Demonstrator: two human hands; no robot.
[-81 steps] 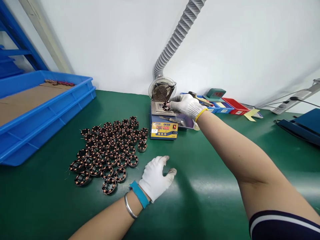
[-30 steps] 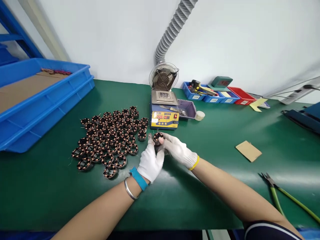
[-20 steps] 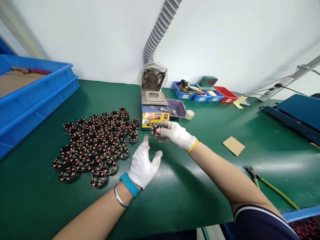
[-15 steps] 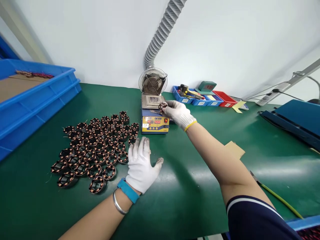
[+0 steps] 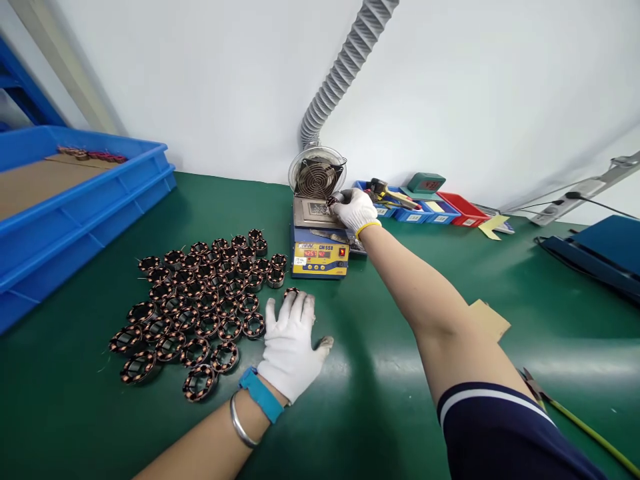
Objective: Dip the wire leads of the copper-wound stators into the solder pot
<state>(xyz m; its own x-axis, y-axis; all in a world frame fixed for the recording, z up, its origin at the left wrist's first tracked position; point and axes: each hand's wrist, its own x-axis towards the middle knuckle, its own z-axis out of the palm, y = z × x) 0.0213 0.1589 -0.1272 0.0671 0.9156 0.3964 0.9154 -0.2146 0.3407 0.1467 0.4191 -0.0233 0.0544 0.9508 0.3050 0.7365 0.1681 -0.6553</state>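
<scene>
While in the right hand (image 5: 357, 209), one ring (image 5: 331, 201) only partly visible.

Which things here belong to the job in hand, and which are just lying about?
Apparently in use:
ring in the right hand
clustered rings
yellow-fronted unit

Apparently just lying about:
green-handled pliers
cardboard piece
yellow paper
green clock

the wound rings (image 5: 207, 300) lie left of the machine (image 5: 320, 260).
</scene>
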